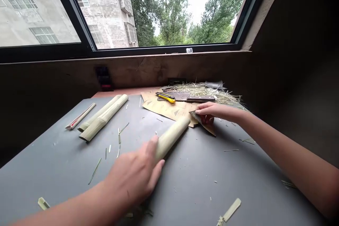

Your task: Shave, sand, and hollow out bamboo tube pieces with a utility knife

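Observation:
My left hand (139, 167) is closed around the near end of a pale split bamboo piece (173, 136), which slants away to the right over the grey table. Just past its far end, my right hand (208, 111) pinches a curled piece of sandpaper (202, 123), dark on one face and tan on the other. Behind it, larger tan sandpaper sheets (161, 109) lie flat. On them rest a yellow and black utility knife (166, 97) and a knife with a dark handle (200, 98).
Two bamboo pieces (104, 116) and a thinner bamboo strip with red inside (81, 116) lie at the left. A heap of thin bamboo shavings (201, 88) sits at the back. Slivers and offcuts (231, 210) are scattered over the grey table (190, 183). A window stands beyond.

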The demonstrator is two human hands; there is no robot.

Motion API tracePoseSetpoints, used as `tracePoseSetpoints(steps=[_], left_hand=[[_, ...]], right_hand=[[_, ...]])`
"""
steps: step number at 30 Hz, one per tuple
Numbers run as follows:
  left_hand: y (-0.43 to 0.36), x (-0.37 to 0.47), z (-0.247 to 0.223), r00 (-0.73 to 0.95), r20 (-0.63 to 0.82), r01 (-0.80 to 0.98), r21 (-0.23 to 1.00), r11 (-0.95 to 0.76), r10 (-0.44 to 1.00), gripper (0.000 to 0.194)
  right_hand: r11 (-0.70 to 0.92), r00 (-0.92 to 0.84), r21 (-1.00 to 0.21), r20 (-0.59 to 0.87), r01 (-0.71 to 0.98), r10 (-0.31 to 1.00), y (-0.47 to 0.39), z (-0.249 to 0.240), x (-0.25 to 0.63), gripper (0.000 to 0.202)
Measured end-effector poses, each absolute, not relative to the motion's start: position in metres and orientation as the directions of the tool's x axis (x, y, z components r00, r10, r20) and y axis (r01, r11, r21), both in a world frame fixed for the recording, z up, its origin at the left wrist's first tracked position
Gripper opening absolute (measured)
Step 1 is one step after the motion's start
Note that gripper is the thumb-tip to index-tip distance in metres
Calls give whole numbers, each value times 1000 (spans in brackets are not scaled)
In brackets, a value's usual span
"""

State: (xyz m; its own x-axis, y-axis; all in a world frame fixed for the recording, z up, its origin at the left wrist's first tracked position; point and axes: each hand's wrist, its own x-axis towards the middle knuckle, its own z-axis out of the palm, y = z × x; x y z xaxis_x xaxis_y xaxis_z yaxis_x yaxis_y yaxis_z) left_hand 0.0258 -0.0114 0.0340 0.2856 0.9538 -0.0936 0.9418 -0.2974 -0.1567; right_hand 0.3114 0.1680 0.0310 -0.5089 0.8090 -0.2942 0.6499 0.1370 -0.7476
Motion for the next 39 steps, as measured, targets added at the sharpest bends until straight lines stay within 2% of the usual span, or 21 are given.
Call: tracePoseSetpoints(steps=[5, 9, 12, 15, 20, 25, 29, 33, 39], left_hand=[[-8, 29, 8, 435, -52, 891, -120, -439, 899, 50], [-11, 20, 0, 533, 128, 844, -148, -515, 836, 47], [-14, 17, -4, 570, 250, 821, -180, -541, 782, 45], [-14, 17, -7, 562, 288, 827, -196, -527, 775, 45], [-13, 17, -11, 572, 333, 820, -221, -528, 749, 47], [-15, 17, -13, 567, 340, 824, -237, -515, 750, 46], [-15, 18, -12, 575, 322, 818, -249, -518, 753, 47], [-17, 19, -11, 573, 313, 819, -260, -512, 757, 48], [-18, 19, -11, 601, 288, 795, -308, -522, 746, 52]], right_hand=[[317, -461, -620, -82, 718, 884, 156, 23, 285, 37], [414, -485, -523, 1, 745, 874, 144, 18, 268, 35], [473, -525, -465, 21, 748, 851, 134, 21, 261, 31], [544, -593, -414, 10, 730, 805, 114, 27, 247, 29], [655, -740, -418, -64, 629, 670, 90, 33, 228, 26], [586, -639, -369, -27, 721, 769, 95, 28, 230, 31], [617, -712, -451, -60, 645, 700, 97, 27, 231, 29], [527, -651, -511, -87, 679, 754, 101, 31, 235, 36], [678, -843, -577, -37, 456, 536, 78, 36, 224, 38]])
